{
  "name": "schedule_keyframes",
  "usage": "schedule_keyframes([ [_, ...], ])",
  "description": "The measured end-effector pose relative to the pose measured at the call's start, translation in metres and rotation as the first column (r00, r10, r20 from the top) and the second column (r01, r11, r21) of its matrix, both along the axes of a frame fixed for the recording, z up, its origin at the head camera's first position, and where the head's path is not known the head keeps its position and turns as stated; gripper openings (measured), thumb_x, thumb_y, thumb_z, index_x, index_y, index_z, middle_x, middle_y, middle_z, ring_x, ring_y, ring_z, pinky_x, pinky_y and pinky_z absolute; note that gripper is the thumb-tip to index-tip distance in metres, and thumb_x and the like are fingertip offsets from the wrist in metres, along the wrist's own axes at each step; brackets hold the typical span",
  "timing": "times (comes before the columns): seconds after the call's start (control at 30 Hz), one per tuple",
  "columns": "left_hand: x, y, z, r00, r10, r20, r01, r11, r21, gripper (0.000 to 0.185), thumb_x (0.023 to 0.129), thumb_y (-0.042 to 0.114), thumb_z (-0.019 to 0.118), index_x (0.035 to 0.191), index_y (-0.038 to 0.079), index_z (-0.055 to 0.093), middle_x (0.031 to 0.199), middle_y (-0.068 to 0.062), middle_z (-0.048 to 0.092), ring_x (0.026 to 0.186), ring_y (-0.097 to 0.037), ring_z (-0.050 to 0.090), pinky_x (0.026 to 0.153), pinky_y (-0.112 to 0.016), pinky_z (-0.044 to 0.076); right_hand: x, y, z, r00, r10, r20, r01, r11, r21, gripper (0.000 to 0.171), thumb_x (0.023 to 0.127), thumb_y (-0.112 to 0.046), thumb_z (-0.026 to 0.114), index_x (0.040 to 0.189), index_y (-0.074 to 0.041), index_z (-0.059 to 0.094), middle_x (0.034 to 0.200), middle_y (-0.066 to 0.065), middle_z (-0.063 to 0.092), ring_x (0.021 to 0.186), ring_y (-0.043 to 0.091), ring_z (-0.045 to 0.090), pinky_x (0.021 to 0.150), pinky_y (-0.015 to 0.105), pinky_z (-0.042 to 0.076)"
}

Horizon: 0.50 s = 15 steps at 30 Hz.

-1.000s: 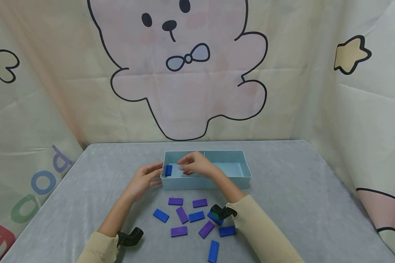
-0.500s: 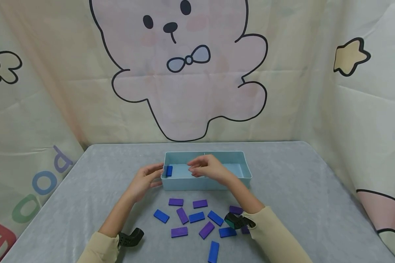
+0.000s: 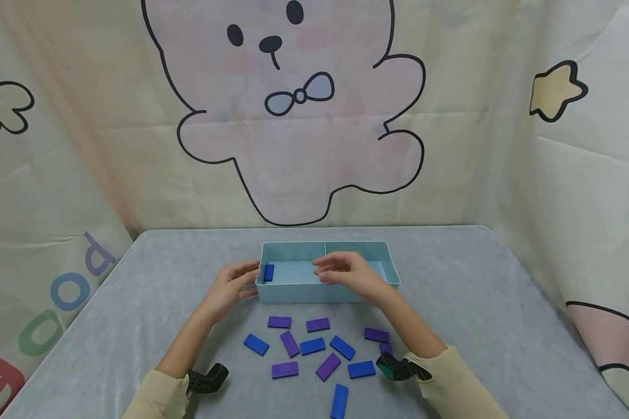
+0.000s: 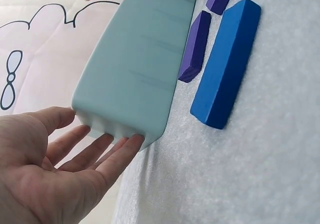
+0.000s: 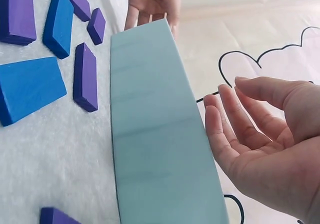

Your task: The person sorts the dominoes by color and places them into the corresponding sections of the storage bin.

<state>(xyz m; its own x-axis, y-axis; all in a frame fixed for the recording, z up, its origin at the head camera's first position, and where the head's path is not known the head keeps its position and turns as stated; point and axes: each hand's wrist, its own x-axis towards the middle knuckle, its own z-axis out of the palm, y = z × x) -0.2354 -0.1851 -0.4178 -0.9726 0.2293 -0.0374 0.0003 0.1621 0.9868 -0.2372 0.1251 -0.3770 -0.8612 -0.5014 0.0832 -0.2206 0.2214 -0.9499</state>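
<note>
A light blue two-compartment box (image 3: pixel 304 293) stands on the table, with one blue block (image 3: pixel 269 272) inside at its left end. My left hand (image 3: pixel 233 290) touches that left end; in the left wrist view its fingertips (image 4: pixel 131 143) rest on the end wall, extended rather than wrapped round it. Over the box, near the divider, hovers my right hand (image 3: pixel 353 274). Its fingers are loosely bent with nothing between them, as the right wrist view (image 5: pixel 270 139) confirms. In front of the box lie several purple blocks (image 3: pixel 285 370) and several blue blocks (image 3: pixel 313 346).
The grey cloth-covered table (image 3: pixel 188 256) extends on both sides of the box. A printed curtain (image 3: pixel 451 174) hangs behind it. Black wrist cameras (image 3: pixel 208 378) sit at both cuffs. Two purple blocks (image 3: pixel 376 334) lie close to the right forearm.
My right hand has moved right across the box, from the left compartment to near the divider. Purple blocks by the right forearm have come into view. The left hand stays in place.
</note>
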Motion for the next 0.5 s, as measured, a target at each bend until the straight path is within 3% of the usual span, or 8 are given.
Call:
schedule_keyframes([
  [0.13, 0.0, -0.001, 0.0, 1.0, 0.003, 0.003, -0.003, 1.0, 0.002, 0.052, 0.112, 0.017, 0.052, 0.155, -0.011, 0.042, 0.158, -0.032, 0.045, 0.141, -0.048, 0.052, 0.106, -0.053, 0.054, 0.005, 0.006, 0.001, 1.0, 0.003, 0.008, -0.004, 1.0, 0.002, 0.033, 0.107, -0.009, 0.06, 0.136, 0.006, 0.065, 0.129, 0.031, 0.068, 0.117, 0.048, 0.067, 0.094, 0.041, 0.062],
  [0.33, 0.001, -0.001, 0.0, 1.0, 0.004, 0.002, -0.004, 1.0, 0.002, 0.052, 0.112, 0.017, 0.053, 0.155, -0.011, 0.042, 0.158, -0.032, 0.045, 0.14, -0.048, 0.053, 0.106, -0.053, 0.054, 0.013, 0.015, 0.001, 1.0, 0.024, 0.018, -0.024, 0.999, 0.032, 0.037, 0.106, -0.013, 0.064, 0.138, 0.005, 0.063, 0.128, 0.025, 0.07, 0.113, 0.037, 0.07, 0.094, 0.049, 0.061],
  [0.5, 0.001, 0.0, 0.0, 1.0, 0.006, 0.003, -0.006, 1.0, -0.002, 0.052, 0.112, 0.016, 0.052, 0.155, -0.011, 0.042, 0.158, -0.032, 0.046, 0.14, -0.048, 0.053, 0.106, -0.053, 0.054, 0.016, 0.021, -0.004, 0.995, 0.092, 0.03, -0.093, 0.995, 0.03, 0.04, 0.105, -0.013, 0.065, 0.141, 0.004, 0.061, 0.131, 0.028, 0.068, 0.117, 0.045, 0.067, 0.093, 0.044, 0.06],
])
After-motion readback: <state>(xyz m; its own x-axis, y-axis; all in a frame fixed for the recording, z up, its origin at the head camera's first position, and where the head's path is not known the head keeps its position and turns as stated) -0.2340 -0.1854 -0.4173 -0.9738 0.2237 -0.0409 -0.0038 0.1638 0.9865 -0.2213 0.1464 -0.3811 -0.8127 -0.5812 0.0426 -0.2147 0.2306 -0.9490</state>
